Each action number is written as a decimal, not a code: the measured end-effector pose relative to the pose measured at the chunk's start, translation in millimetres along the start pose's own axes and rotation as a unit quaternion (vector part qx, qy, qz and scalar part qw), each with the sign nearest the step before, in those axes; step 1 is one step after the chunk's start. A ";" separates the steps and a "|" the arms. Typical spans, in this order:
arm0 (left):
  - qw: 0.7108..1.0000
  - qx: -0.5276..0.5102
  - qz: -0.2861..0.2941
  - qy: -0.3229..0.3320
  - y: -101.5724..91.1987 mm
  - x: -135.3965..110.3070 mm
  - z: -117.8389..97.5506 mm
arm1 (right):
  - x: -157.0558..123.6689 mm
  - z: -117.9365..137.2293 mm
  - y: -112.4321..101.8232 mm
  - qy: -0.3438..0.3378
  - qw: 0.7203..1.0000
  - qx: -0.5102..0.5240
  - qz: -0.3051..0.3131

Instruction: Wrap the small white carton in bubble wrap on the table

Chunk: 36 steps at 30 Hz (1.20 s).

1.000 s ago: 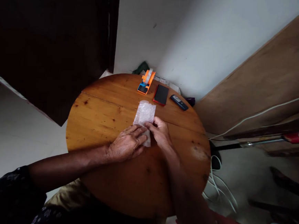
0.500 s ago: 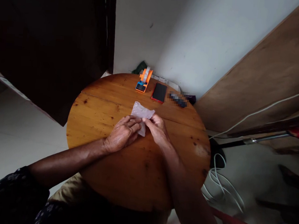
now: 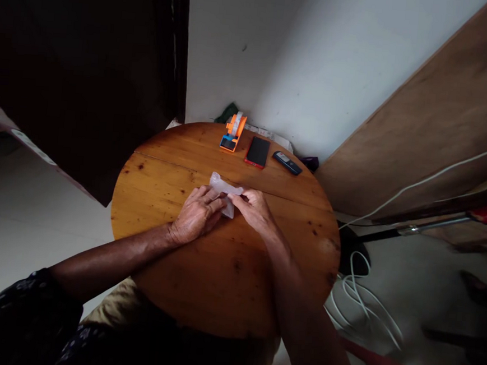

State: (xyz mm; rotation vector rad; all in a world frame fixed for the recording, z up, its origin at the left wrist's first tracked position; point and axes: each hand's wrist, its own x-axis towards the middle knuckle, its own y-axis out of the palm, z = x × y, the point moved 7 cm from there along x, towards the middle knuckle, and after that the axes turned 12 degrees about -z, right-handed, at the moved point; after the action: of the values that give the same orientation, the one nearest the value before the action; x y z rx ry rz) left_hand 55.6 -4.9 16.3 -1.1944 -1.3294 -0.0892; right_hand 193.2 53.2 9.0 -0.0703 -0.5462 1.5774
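Note:
A small piece of clear bubble wrap (image 3: 223, 187) lies folded over on the round wooden table (image 3: 186, 161), near its middle. My left hand (image 3: 194, 215) rests on its near left part with the fingers curled over it. My right hand (image 3: 253, 208) pinches its right edge between thumb and fingers. Only the far strip of the wrap shows; the rest is under my fingers.
At the table's far edge stand an orange tape dispenser (image 3: 233, 132), a red-cased phone (image 3: 258, 151) lying face up and a small dark phone (image 3: 287, 163). A wooden board (image 3: 421, 118) leans on the right. White cables (image 3: 364, 304) lie on the floor to the right.
The bubble wrap lay flat and long a second ago. Both hands have folded its far end back toward me, so it now looks much shorter.

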 end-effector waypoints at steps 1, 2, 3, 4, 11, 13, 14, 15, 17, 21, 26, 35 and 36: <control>1.000 0.008 -0.006 0.001 -0.3 -0.3 0.7 | -0.3 2.0 0.1 -0.008 1.000 0.001 0.005; 1.000 0.017 -0.011 0.001 -0.4 -0.7 1.6 | -0.8 4.2 0.1 -0.017 1.000 -0.003 0.009; 0.999 0.028 -0.015 0.001 -0.4 -1.1 2.8 | -1.3 6.2 0.0 -0.025 1.000 -0.013 0.013; 0.999 0.039 -0.019 0.000 -0.3 -1.6 4.2 | -1.8 8.2 -0.2 -0.034 0.999 -0.027 0.016; 0.996 0.078 -0.036 -0.004 0.8 -5.9 10.9 | -8.4 21.5 0.9 -0.098 0.983 -0.151 0.035; 0.996 0.085 -0.027 -0.018 2.0 -6.3 12.4 | -10.8 25.4 1.9 -0.109 0.976 -0.182 0.047; 0.996 0.085 -0.020 -0.028 2.7 -6.2 13.5 | -11.9 27.4 2.3 -0.114 0.972 -0.196 0.053; 0.996 0.084 -0.013 -0.040 3.0 -6.0 14.6 | -12.7 29.2 2.4 -0.117 0.969 -0.208 0.058; 0.994 0.082 -0.001 -0.067 2.2 -5.3 17.7 | -14.2 32.4 2.1 -0.123 0.964 -0.225 0.069; 0.992 0.068 0.023 -0.107 -2.0 -3.9 23.7 | -16.8 36.7 0.4 -0.123 0.959 -0.238 0.093; 0.991 0.047 0.028 -0.121 -4.1 -4.5 28.1 | -18.9 38.9 -0.2 -0.117 0.960 -0.229 0.111; 0.994 0.032 -0.019 -0.106 0.5 -6.7 27.2 | -9.2 19.2 0.8 -0.074 0.983 -0.162 0.034; 0.994 0.030 -0.021 -0.100 0.9 -6.7 26.1 | -8.2 17.6 0.9 -0.071 0.986 -0.146 0.029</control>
State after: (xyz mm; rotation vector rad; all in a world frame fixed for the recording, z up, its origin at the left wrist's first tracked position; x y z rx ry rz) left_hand 36.1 10.0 5.0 -1.1478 -1.5217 0.0416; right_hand 186.6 40.2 21.8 -0.1985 -0.8920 1.5569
